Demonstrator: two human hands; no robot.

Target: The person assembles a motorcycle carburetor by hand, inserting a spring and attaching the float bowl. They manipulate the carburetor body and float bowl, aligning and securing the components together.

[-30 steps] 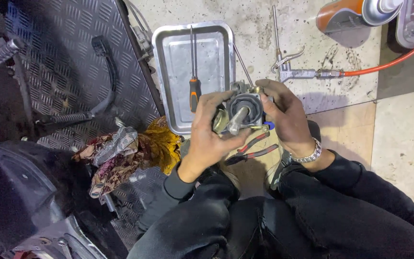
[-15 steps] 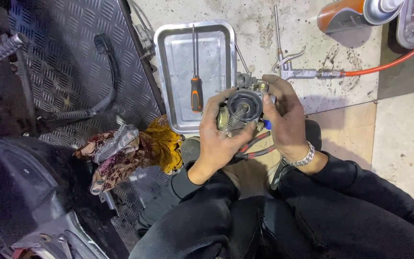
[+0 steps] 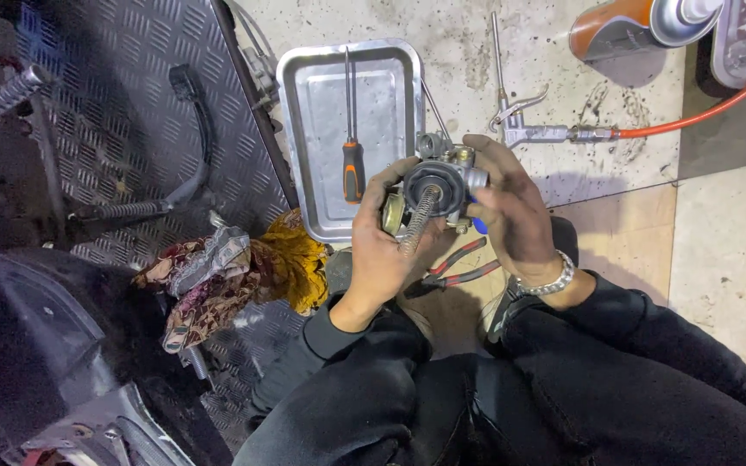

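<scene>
Both my hands hold a small metal carburetor point(image 3: 442, 177) with a round black top and a coil spring point(image 3: 419, 220) hanging out of it. My left hand point(image 3: 386, 250) cups it from below and the left, fingers against the spring. From the right, my right hand point(image 3: 511, 207) grips the body; a metal bracelet point(image 3: 546, 280) is on that wrist. The part is held above the near right corner of a shallow metal tray point(image 3: 312, 129).
An orange-handled screwdriver point(image 3: 351, 155) lies in the tray. Red-handled pliers point(image 3: 455, 267) lie on the floor under my hands. An air blow gun point(image 3: 533, 129) with an orange hose point(image 3: 692, 112), a spray can point(image 3: 641, 26), a patterned rag point(image 3: 235, 267) and a checker-plate ramp point(image 3: 123, 121) surround me.
The carburetor has been turned in my hands so the spring now hangs out toward my left palm. Both hands sit slightly lower and nearer me than before.
</scene>
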